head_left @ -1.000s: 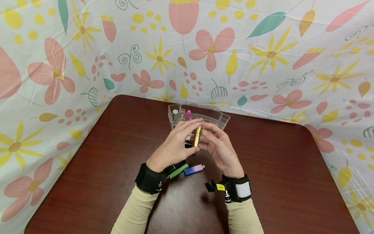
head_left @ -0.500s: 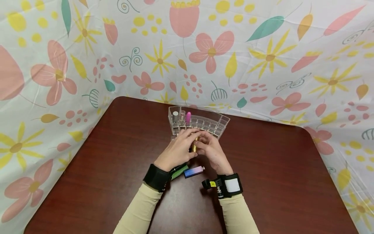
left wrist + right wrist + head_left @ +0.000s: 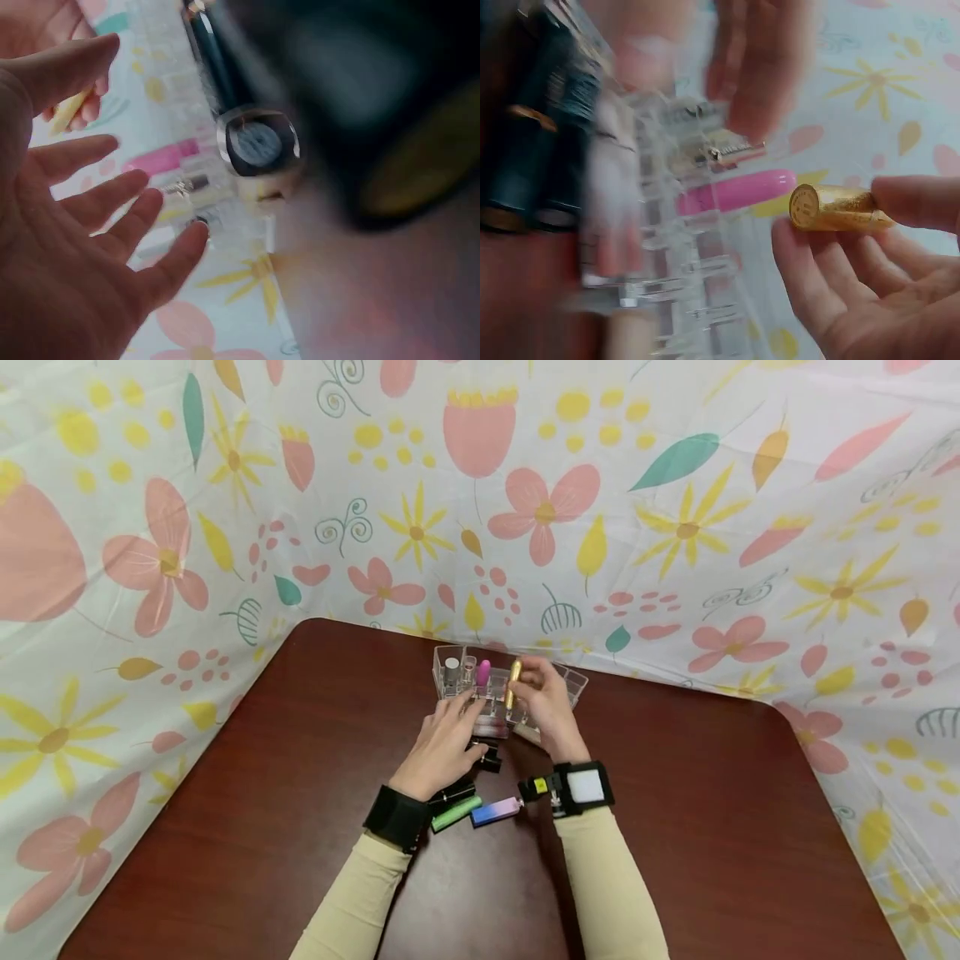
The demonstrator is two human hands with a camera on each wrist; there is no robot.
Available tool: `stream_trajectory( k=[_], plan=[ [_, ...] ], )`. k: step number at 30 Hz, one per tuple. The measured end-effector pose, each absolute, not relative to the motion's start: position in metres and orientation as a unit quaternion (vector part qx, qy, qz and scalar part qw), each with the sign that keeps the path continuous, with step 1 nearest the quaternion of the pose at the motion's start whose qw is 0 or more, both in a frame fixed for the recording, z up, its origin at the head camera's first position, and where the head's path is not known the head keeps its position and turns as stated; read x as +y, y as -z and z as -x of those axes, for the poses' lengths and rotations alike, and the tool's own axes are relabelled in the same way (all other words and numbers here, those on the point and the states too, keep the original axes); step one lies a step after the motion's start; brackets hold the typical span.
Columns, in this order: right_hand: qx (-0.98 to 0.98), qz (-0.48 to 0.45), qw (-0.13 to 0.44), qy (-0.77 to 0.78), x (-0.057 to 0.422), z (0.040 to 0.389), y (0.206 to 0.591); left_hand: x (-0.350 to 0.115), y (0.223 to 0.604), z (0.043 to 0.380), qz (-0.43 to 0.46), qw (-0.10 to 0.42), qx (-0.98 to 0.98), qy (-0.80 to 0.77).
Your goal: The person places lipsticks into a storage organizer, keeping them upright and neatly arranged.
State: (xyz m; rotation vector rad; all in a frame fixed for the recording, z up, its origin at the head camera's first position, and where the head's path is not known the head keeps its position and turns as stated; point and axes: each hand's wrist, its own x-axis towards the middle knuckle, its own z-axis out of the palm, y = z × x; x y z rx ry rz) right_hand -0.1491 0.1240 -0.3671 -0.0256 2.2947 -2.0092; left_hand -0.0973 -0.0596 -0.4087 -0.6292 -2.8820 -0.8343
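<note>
My right hand [image 3: 547, 703] pinches a gold lipstick tube [image 3: 513, 685] between thumb and fingers, above the clear lipstick organizer [image 3: 576, 683]. The right wrist view shows the tube's round end [image 3: 805, 207] pointing at a bright pink tube [image 3: 739, 191] that stands in a slot. My left hand [image 3: 441, 745] is spread at the organizer's front left, its fingers apart and holding nothing, as the left wrist view shows its open palm [image 3: 82, 262]. Black lipstick tubes [image 3: 489, 755] lie close by its thumb.
A grey-capped tube [image 3: 451, 672] stands in the organizer's left compartment. Nearer on the brown table [image 3: 247, 793] lie a green tube [image 3: 456, 814], a blue-to-lilac tube [image 3: 496, 811] and a black one [image 3: 453, 792] beside my left wrist. A floral cloth [image 3: 525, 468] hangs behind.
The gold tube was between both hands in front of the organizer. My right hand has carried it forward over the slots; my left hand has come away from it and spread.
</note>
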Motion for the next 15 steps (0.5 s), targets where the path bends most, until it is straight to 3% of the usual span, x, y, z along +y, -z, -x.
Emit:
stream_trajectory(
  k=[7, 15],
  plan=[
    [0.805, 0.065, -0.034, 0.589, 0.101, 0.188, 0.366, -0.067, 0.421, 0.1, 0.17, -0.017, -0.949, 0.264],
    [0.862, 0.093, -0.098, 0.488, 0.098, 0.197, 0.387, -0.069, 0.423, 0.099, 0.171, -0.046, -0.944, 0.279]
  ],
)
